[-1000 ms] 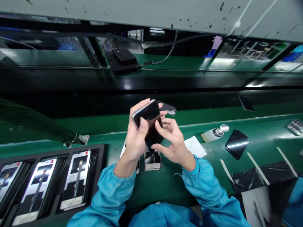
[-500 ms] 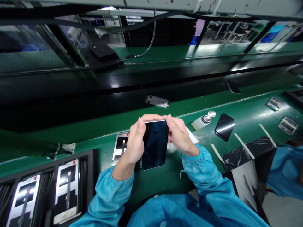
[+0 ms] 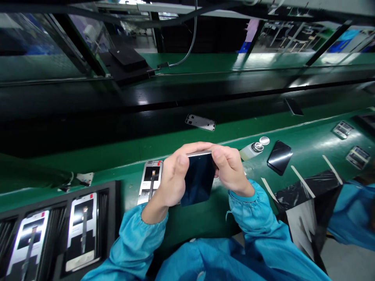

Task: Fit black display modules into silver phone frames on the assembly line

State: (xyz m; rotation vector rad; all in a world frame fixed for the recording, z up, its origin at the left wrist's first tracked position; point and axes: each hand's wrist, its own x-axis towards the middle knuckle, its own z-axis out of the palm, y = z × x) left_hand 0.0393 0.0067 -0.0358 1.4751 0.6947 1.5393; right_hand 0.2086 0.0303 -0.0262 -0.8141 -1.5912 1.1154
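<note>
Both hands hold a dark-screened phone [image 3: 197,180] upright above the green bench. My left hand [image 3: 172,177] grips its left edge with the thumb on the glass near the top. My right hand [image 3: 231,169] clasps the right edge and top corner, fingers curled over the silvery frame. Just left of the phone, a white screen panel with a flex cable [image 3: 151,180] lies flat on the bench.
A black tray [image 3: 109,218] at lower left holds white screen panels [image 3: 82,230]. A metal frame [image 3: 200,122] lies on the dark conveyor belt. A small bottle [image 3: 252,150], a black glass panel [image 3: 279,157] and more parts [image 3: 356,157] sit to the right. Another blue sleeve [image 3: 348,222] shows at far right.
The phone has come down from a tilted, raised hold to an upright two-handed grip close to the bench. My right hand moved from the screen face to the phone's right edge.
</note>
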